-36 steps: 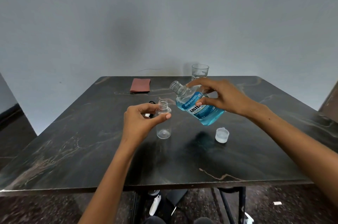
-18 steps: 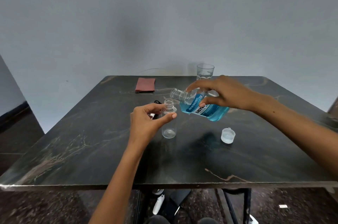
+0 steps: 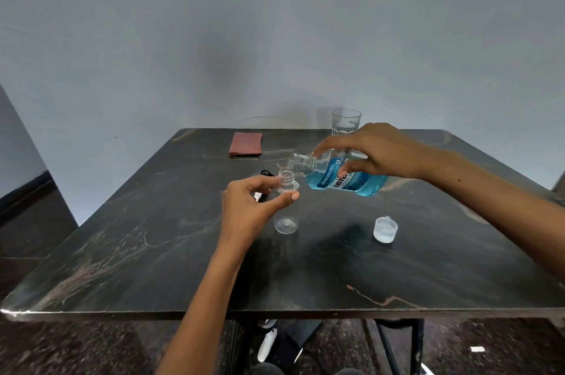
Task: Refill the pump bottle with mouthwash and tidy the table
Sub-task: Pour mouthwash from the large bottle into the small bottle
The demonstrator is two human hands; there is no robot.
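Left hand [image 3: 247,206] pinches the small clear plastic pump bottle [image 3: 286,206] upright on the dark marble counter [image 3: 153,252]. Right hand [image 3: 376,150] clamps the tipped blue mouthwash bottle [image 3: 345,177], its open neck just above the small bottle's mouth. A translucent cap [image 3: 385,229] sits nearby to the right.

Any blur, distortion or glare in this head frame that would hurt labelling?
Head view: wide-angle bowing curves the table edges; floor and lower corners smeared; soft shadow under the mouthwash bottle; the clear small bottle and cap are low-contrast; no harsh glare.
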